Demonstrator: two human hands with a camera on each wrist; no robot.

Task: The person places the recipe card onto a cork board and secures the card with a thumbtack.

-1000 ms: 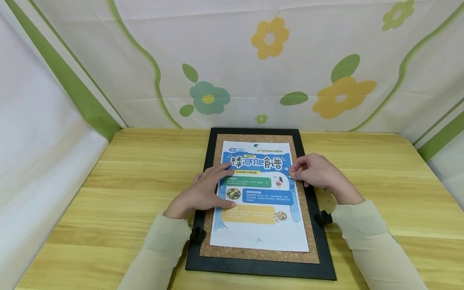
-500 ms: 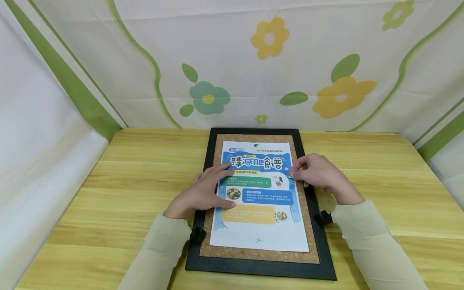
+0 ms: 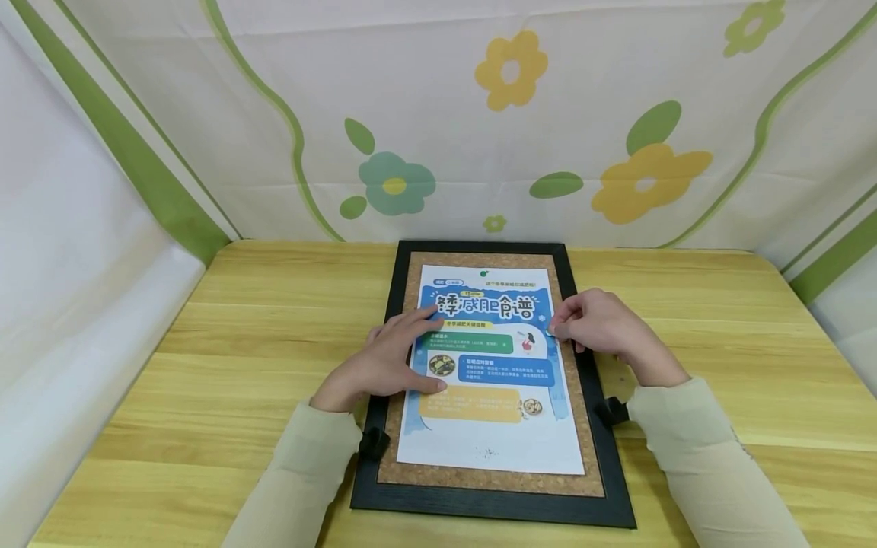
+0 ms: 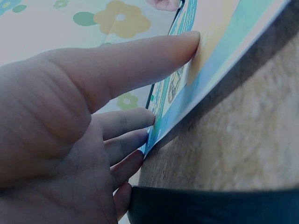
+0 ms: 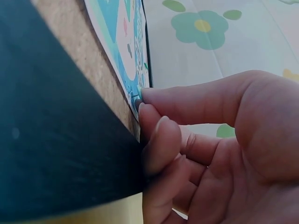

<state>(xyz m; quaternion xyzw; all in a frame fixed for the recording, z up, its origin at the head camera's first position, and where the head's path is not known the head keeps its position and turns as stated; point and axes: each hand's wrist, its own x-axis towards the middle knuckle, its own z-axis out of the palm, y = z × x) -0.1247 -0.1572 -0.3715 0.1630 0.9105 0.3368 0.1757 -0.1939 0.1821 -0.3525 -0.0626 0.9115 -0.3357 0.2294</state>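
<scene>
A printed poster [image 3: 479,449] with blue, green and yellow panels lies on a black-framed cork board [image 3: 489,479]. At its top edge sits a small green pushpin [image 3: 483,273]. My left hand [image 3: 387,361] is spread over the poster's left edge, thumb and fingertips pressing on the paper; in the left wrist view the paper edge lifts slightly off the cork. At the right edge, my right hand [image 3: 596,323] pinches a small pushpin [image 5: 138,95] between thumb and index finger, its point toward the paper. Most of that pin is hidden by the fingertips.
The board rests on a wood-grain table [image 3: 719,342]. Behind it hangs a pale curtain [image 3: 466,152] printed with flowers, and another white cloth [image 3: 82,251] closes off the left side. Black wrist straps [image 3: 612,412] are on both sleeves.
</scene>
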